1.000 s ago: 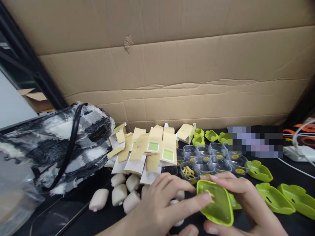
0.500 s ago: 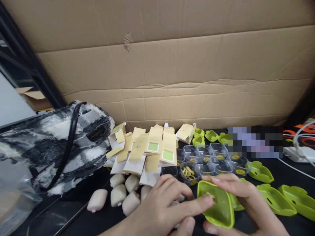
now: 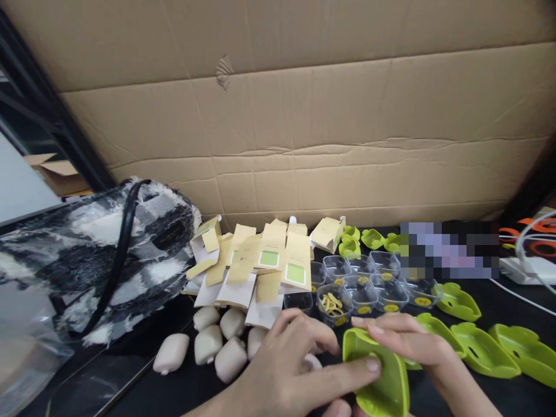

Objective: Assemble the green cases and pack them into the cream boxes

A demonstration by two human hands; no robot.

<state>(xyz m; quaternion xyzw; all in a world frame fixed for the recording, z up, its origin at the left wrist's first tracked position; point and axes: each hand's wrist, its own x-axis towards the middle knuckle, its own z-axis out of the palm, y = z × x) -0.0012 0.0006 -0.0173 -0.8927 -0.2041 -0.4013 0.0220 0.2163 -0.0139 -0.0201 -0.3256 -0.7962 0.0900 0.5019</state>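
Both hands hold one lime-green plastic lid (image 3: 384, 376) at the bottom middle of the head view. My left hand (image 3: 295, 368) comes in from the lower left, its forefinger lying across the lid's inside. My right hand (image 3: 410, 347) grips the lid's far edge from the right. Just beyond my fingers stand several small clear plastic cups (image 3: 365, 278), one holding yellow rings (image 3: 332, 304). Beige rounded pieces (image 3: 219, 344) lie left of my left hand.
Flat tan paper boxes (image 3: 260, 263) are piled behind the beige pieces. More green lids (image 3: 482, 347) lie at the right, smaller green ones (image 3: 365, 238) at the back. A furry black-and-white bag (image 3: 91, 255) sits left, white cables (image 3: 527, 260) far right, a cardboard wall (image 3: 304, 116) behind.
The green lid has tilted and shifted slightly down and left in my hands. My left forefinger has slid further across it. The view has drifted a little.
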